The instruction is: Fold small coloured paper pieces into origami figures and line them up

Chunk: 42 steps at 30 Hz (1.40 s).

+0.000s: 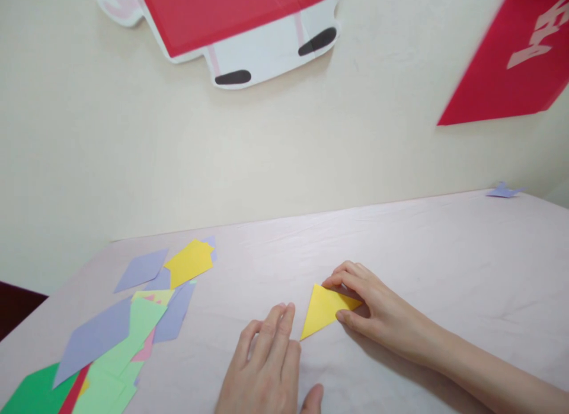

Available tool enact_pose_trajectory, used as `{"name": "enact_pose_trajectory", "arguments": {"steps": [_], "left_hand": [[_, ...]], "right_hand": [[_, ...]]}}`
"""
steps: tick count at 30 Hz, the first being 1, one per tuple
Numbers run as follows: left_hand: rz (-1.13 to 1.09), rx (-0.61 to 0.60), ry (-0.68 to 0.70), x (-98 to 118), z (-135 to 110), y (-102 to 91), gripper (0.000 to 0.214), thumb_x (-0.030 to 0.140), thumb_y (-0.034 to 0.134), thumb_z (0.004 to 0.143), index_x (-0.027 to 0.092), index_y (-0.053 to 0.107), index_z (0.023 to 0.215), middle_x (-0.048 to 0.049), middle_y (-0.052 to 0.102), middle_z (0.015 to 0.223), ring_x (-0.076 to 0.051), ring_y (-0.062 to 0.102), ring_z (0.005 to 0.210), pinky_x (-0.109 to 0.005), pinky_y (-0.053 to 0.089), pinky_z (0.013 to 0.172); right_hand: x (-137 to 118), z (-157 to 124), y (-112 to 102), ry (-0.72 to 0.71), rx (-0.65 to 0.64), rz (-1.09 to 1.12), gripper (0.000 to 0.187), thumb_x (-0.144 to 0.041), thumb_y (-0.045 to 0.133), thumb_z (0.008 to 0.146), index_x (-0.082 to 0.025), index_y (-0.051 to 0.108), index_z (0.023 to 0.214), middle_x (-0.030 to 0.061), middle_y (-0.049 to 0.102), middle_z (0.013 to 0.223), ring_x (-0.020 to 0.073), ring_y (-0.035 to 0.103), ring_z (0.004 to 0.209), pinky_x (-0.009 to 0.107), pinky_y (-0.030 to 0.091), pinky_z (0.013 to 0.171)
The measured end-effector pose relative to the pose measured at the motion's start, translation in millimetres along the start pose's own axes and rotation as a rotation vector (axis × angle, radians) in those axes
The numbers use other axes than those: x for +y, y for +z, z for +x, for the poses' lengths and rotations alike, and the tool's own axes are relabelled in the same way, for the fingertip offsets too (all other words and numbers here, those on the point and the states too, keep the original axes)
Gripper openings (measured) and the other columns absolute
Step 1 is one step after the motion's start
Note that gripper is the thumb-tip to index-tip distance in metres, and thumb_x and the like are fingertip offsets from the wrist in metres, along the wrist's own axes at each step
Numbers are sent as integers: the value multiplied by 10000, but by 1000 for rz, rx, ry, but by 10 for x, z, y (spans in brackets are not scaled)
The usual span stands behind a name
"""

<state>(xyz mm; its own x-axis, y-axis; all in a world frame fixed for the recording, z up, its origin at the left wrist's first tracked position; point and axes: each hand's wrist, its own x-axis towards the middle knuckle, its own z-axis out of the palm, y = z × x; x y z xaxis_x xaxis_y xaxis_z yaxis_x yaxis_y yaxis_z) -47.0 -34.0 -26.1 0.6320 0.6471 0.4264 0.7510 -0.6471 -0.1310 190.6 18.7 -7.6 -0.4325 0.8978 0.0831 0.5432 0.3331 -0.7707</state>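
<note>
A yellow sheet of paper folded into a triangle (323, 310) lies on the pale cloth-covered table (400, 242). My right hand (371, 304) grips its right part, fingers along the far edge and thumb at the near edge; the right corner is partly covered by the hand. Just left of the triangle's lower left corner, my left hand (269, 366) rests with fingers stretched out and thumb apart, holding nothing. Its lower part is cut off by the frame's bottom edge.
Loose coloured papers, among them a purple sheet (95, 337), a light green sheet (127, 343) and a yellow sheet (191, 264), overlap at the left. A small folded purple paper (503, 190) stands at the far right. Behind the table rises a wall (275, 153) with red decorations.
</note>
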Motion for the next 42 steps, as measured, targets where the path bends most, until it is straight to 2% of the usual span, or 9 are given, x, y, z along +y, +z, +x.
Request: {"name": "enact_pose_trajectory", "arguments": {"steps": [4, 9, 16, 19, 24, 30, 33, 37, 42], "left_hand": [[-138, -3, -38, -21, 6, 78, 315, 253, 607, 768, 159, 538, 1060, -182, 554, 1375, -316, 507, 1269, -420, 490, 892], [-485, 88, -80, 24, 89, 125, 683, 97, 526, 774, 99, 265, 1406, -214, 384, 1491, -268, 326, 1407, -444, 436, 1031], [-637, 52, 33, 52, 63, 175, 701, 345, 446, 980, 116, 54, 1515, -210, 427, 1472, -261, 326, 1413, -440, 356, 1071], [-525, -35, 29, 32, 48, 199, 726, 432, 447, 977, 92, 94, 1512, -203, 471, 1446, -279, 359, 1394, -438, 321, 1074], [-280, -135, 92, -17, 110, 167, 712, 577, 507, 906, 111, 373, 1427, -146, 588, 1356, -304, 489, 1289, -406, 380, 1000], [-140, -132, 108, 7, 156, 93, 633, 622, 530, 876, 108, 586, 1242, -147, 671, 1215, -300, 626, 1087, -402, 479, 891], [-175, -160, 52, 25, 132, 95, 601, 579, 603, 847, 121, 583, 1236, -146, 673, 1189, -301, 642, 1035, -407, 512, 852], [-294, -153, -16, 42, 68, 119, 568, 411, 632, 855, 103, 487, 1309, -163, 629, 1250, -300, 592, 1140, -413, 507, 923], [-360, -116, -85, 62, 55, 112, 757, 212, 609, 815, 96, 244, 1467, -157, 608, 1267, -268, 588, 1129, -400, 504, 942]], "right_hand": [[16, -4, -27, -10, -48, 19, 369, -46, 609, 741, -221, 569, 1063, 47, 533, 1091, 224, 482, 1063, 381, 410, 938], [75, 2, -20, -101, -44, 63, 310, -62, 623, 772, -225, 538, 1021, 40, 539, 1081, 218, 480, 1037, 378, 417, 913], [58, 9, -9, -223, -64, 63, 254, 12, 539, 801, -218, 568, 904, 46, 537, 1079, 204, 484, 1058, 362, 443, 909], [59, 4, -6, -303, -32, -6, 275, 36, 512, 796, -214, 609, 857, 54, 538, 1063, 206, 488, 1043, 355, 456, 886], [124, -7, -14, -430, 122, -248, 312, 34, 463, 818, -219, 646, 814, 77, 568, 1149, 242, 476, 1068, 402, 442, 886], [53, -5, -77, -415, -60, -290, 421, 66, 455, 656, -224, 624, 910, 48, 661, 1018, 229, 543, 977, 383, 449, 849], [-33, -18, -93, -388, -86, -276, 364, -1, 509, 655, -211, 609, 935, 61, 652, 1009, 232, 560, 931, 394, 440, 844], [-47, -38, -87, -386, -90, -326, 15, -202, 595, 842, -198, 609, 838, 75, 653, 999, 227, 569, 889, 385, 426, 815], [68, -4, -55, -257, -23, -153, 195, -235, 455, 970, -197, 613, 862, 63, 663, 901, 188, 579, 826, 308, 440, 732]]}}
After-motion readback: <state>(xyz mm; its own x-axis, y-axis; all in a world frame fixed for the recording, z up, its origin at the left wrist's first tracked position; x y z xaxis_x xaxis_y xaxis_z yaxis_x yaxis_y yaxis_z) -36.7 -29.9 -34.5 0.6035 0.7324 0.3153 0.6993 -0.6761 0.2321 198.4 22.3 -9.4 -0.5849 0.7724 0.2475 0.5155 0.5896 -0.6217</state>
